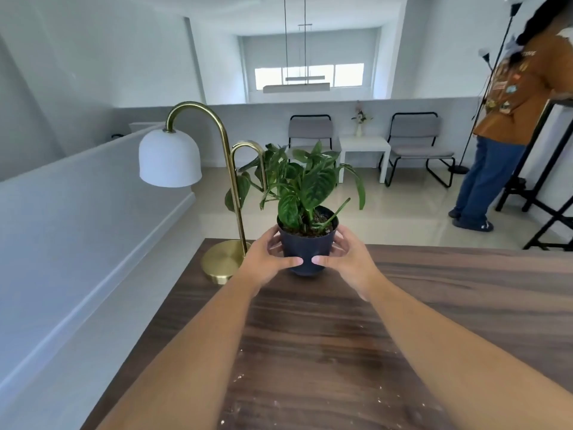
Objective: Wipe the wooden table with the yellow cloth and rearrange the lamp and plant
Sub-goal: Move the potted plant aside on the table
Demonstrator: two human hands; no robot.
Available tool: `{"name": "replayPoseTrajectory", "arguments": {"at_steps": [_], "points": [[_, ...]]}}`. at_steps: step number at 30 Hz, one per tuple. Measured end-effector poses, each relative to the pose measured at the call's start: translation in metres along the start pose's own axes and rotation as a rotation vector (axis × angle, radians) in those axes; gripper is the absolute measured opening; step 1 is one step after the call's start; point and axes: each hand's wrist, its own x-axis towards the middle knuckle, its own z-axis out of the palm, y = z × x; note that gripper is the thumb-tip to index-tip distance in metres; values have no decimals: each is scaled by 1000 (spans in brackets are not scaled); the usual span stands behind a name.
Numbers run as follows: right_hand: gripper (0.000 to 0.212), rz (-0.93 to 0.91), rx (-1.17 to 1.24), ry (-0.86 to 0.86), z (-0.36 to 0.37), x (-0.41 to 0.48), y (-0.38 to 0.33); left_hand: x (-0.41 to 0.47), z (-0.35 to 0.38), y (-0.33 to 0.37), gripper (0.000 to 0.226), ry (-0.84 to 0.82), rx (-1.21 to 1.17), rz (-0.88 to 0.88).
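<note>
At the far left corner of the worktop (434, 305) stands the brass lamp (221, 262). Just right of it, the left hand (269, 259) and right hand (347, 256) clasp the plant (305, 246) between them, thumbs on its near side.

Wooden table (434, 305) cut off at right and bottom edges, bystander (508, 119) cropped by right edge, lamp (223, 193) second shade hidden behind plant (305, 187) leaves, both forearms cut off below.
</note>
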Motion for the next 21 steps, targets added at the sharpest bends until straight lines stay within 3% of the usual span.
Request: {"name": "replayPoseTrajectory", "arguments": {"at_steps": [14,21], "points": [[90,62,-46,24,9,-4,16,-5,-7,-22,83,27,16,9],[91,148,-101,95,10,-15,7,-12,-11,-17,91,28,135,-45]]}}
